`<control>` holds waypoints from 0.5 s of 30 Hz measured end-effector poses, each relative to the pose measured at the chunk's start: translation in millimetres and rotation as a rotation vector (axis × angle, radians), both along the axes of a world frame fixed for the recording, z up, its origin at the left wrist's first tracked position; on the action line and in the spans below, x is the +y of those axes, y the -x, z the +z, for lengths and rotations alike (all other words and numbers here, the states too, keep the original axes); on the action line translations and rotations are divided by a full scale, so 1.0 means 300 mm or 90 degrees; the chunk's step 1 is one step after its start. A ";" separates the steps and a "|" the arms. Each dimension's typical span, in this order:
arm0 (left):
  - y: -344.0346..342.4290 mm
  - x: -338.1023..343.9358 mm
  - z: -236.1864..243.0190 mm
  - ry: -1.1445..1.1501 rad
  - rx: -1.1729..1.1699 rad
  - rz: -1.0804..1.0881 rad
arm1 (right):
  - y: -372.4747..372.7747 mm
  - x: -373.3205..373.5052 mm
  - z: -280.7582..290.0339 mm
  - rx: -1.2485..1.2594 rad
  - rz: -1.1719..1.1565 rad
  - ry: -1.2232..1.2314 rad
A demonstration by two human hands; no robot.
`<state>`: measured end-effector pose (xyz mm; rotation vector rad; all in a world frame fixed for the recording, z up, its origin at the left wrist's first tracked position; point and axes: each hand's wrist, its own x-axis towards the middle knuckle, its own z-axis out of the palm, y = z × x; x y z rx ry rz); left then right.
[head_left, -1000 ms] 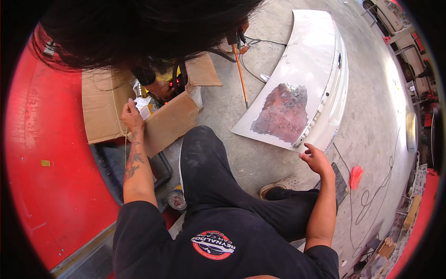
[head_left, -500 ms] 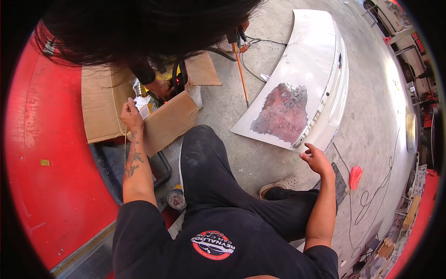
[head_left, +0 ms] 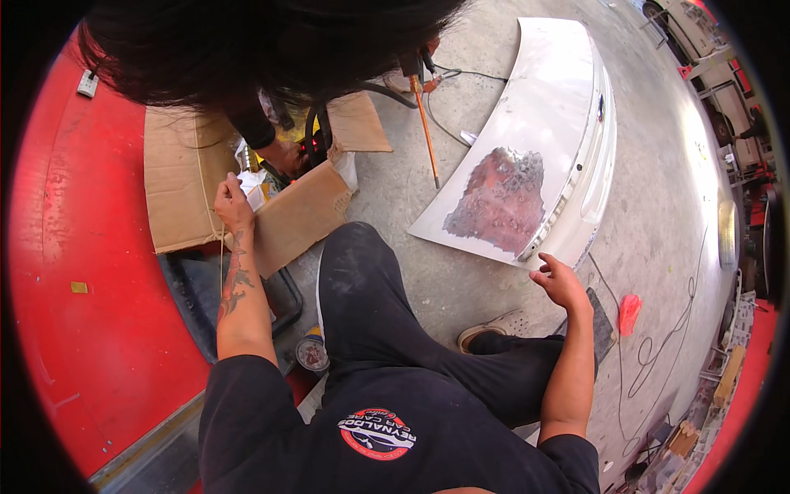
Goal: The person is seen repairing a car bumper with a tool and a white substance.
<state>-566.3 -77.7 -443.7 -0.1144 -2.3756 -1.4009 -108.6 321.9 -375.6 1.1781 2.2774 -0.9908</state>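
My left hand (head_left: 234, 204) is closed, fingers curled, at the near side of an open cardboard box (head_left: 300, 216). Whether it grips the box or anything small cannot be made out. Inside the box, another person's hand (head_left: 284, 156) is among dark tubing, a yellow item and white wrapping. My right hand (head_left: 563, 282) hovers by the near corner of a white car panel (head_left: 551, 90), its index finger stretched out and nothing held. A rough reddish-grey patch (head_left: 502, 202), bare of white paint, covers that end of the panel.
The other person's dark-haired head (head_left: 263, 49) hides the upper left. A thin orange rod (head_left: 427, 132) points down beside the panel. A round can (head_left: 313, 352) stands by my leg. A red crumpled piece (head_left: 630, 314) and cables (head_left: 646, 362) lie on the floor at right.
The other person's head has shifted slightly, uncovering a white socket on the red surface. The orange rod's lower tip has moved a little. Both my hands stay in place.
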 end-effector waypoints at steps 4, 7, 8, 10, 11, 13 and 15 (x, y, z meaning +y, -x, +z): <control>0.000 0.001 0.001 0.006 0.005 -0.001 | 0.003 0.000 -0.001 0.001 -0.003 0.000; -0.002 0.002 0.004 0.013 -0.002 -0.002 | 0.002 0.000 -0.002 0.004 -0.001 -0.004; -0.003 0.006 0.005 0.013 -0.002 -0.002 | 0.000 0.002 -0.006 0.007 -0.001 -0.004; -0.006 0.014 0.005 -0.001 0.009 -0.003 | -0.001 0.003 -0.008 0.011 -0.001 -0.005; -0.003 0.010 0.003 -0.001 0.010 -0.004 | 0.001 0.002 -0.007 0.009 0.003 -0.007; 0.005 -0.003 -0.005 0.009 -0.009 -0.006 | 0.003 0.001 -0.005 0.008 0.006 -0.009; 0.009 -0.009 -0.012 0.008 -0.009 -0.005 | 0.004 0.000 -0.004 0.008 0.008 -0.012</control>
